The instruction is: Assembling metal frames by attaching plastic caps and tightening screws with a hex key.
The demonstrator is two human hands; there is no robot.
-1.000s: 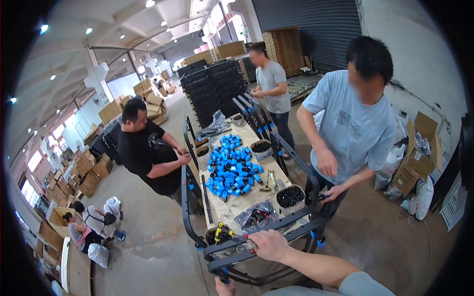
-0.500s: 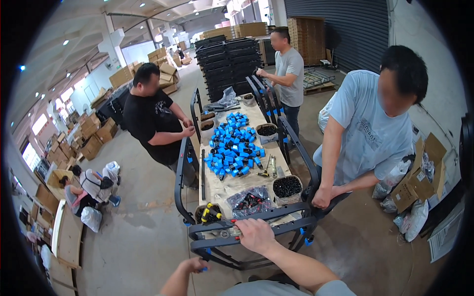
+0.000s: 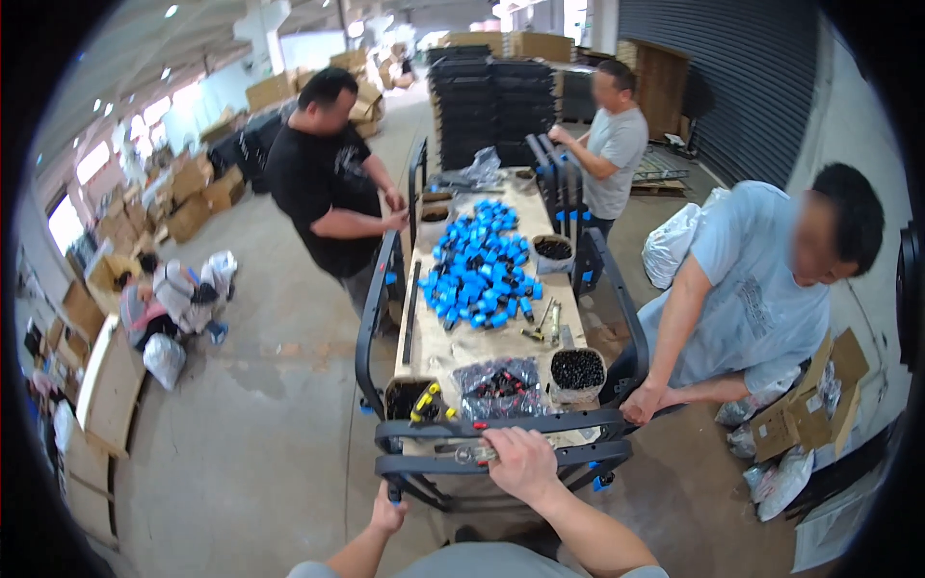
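The black tubular frame (image 3: 501, 462) lies across the near end of the long worktable (image 3: 487, 342). The right hand (image 3: 520, 462) rests palm-down, gripping its upper bar. The left hand (image 3: 387, 515) clasps the frame's lower left corner, forearm rising from below.

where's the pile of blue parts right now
In the head view the pile of blue parts lies mid-table on the long work table, just left of a small tub of dark pieces, beyond the clear bag near the right hand.
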